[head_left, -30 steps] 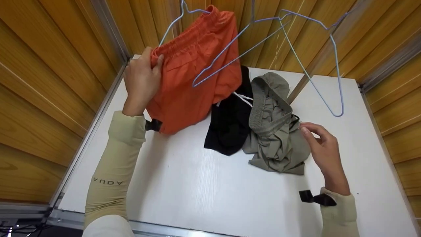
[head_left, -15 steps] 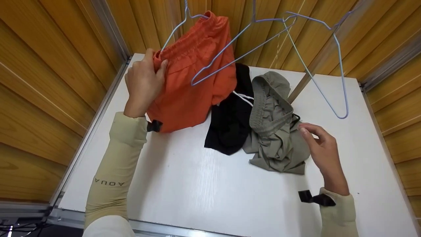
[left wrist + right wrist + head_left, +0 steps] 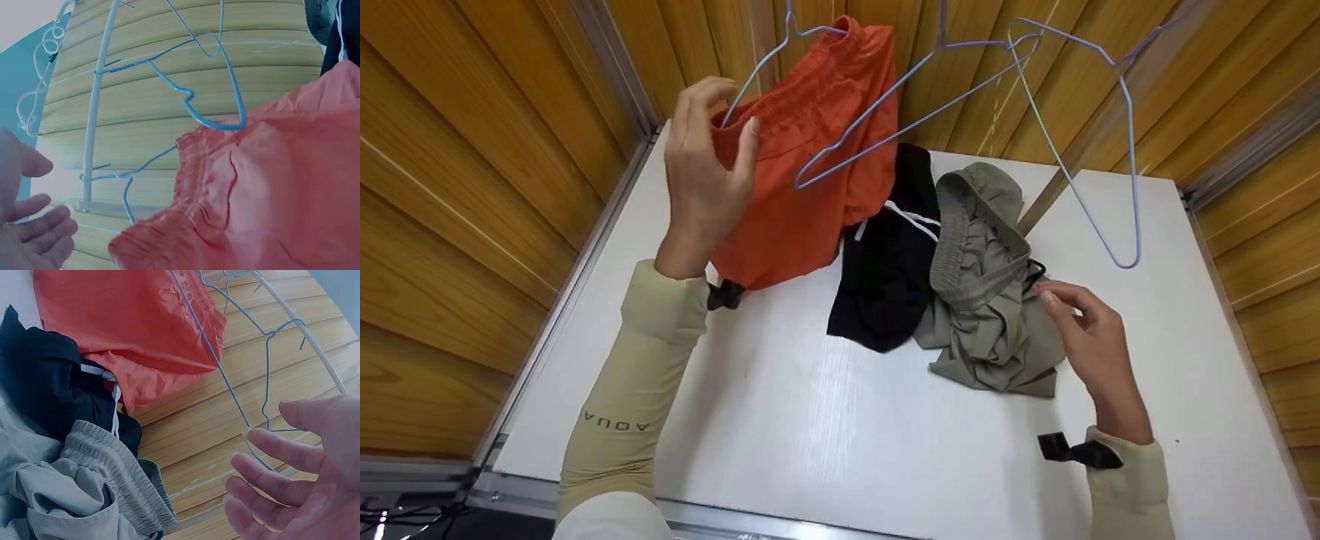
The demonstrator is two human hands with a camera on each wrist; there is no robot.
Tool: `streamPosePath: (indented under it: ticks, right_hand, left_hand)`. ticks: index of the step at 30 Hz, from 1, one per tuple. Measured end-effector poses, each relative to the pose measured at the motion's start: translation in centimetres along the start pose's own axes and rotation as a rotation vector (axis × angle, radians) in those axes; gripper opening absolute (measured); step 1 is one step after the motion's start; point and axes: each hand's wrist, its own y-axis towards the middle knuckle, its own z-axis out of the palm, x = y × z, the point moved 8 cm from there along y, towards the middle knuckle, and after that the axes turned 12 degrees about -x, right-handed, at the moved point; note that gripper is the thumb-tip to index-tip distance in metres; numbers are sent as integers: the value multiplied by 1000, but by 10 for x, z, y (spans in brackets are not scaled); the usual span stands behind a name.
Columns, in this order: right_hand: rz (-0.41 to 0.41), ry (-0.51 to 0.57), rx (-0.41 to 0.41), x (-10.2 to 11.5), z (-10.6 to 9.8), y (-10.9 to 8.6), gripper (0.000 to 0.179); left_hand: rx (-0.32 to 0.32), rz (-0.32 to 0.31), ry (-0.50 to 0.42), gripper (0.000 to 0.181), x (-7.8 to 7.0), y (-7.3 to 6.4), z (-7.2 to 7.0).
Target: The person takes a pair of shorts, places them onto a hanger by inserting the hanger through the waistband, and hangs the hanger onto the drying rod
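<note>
Orange shorts (image 3: 795, 180) hang on a blue hanger (image 3: 788, 22) at upper centre; the left hand (image 3: 707, 176), fingers spread, and right hand (image 3: 1095, 341), fingers loosely parted at right, hold nothing. Upside-down "AQUA" marks the left sleeve (image 3: 649, 367).

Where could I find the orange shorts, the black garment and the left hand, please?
Orange shorts (image 3: 787, 150), head view, cloth below waistband.
Black garment (image 3: 885, 274), head view, central part.
Left hand (image 3: 703, 171), head view, back.
</note>
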Motion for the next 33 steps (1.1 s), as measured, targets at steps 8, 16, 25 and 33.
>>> streamPosePath:
  ticks: [8, 16, 25, 33]
  right_hand:
    - [1, -53, 16, 1, 6, 1, 33]
    - [-32, -22, 25, 4, 13, 2, 33]
    - [-48, -15, 22, 5, 17, 4, 31]
    - [-48, -16, 24, 2, 18, 4, 29]
  left_hand:
    - [206, 7, -119, 44, 0, -23, 39]
    - [432, -98, -76, 51, 13, -46, 80]
    - [416, -106, -81, 32, 14, -57, 87]
    - [385, -58, -208, 24, -5, -67, 83]
